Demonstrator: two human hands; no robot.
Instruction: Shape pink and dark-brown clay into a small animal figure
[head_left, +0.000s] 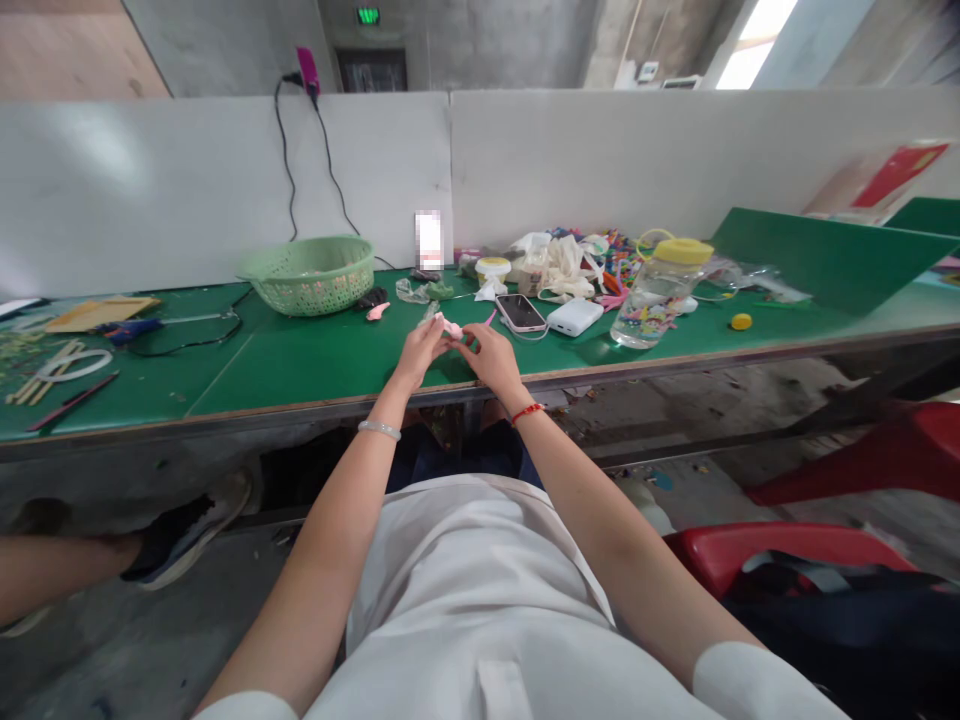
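Both my hands meet over the front part of the green table (300,365). My left hand (417,352) and my right hand (489,358) are closed in a pinch on a small pink piece (451,327) held between them just above the tabletop. A pale bracelet circles my left wrist and a red string my right wrist. Another small pink piece (377,311) lies on the table behind my left hand, near a black object.
A green basket (311,273) stands back left, a phone (520,312) and white power bank (575,316) to the right, then a yellow-lidded jar (661,291) and a heap of coloured bits. Sticks and a glue gun lie far left. Another person's leg and shoe (187,535) are lower left; red chairs right.
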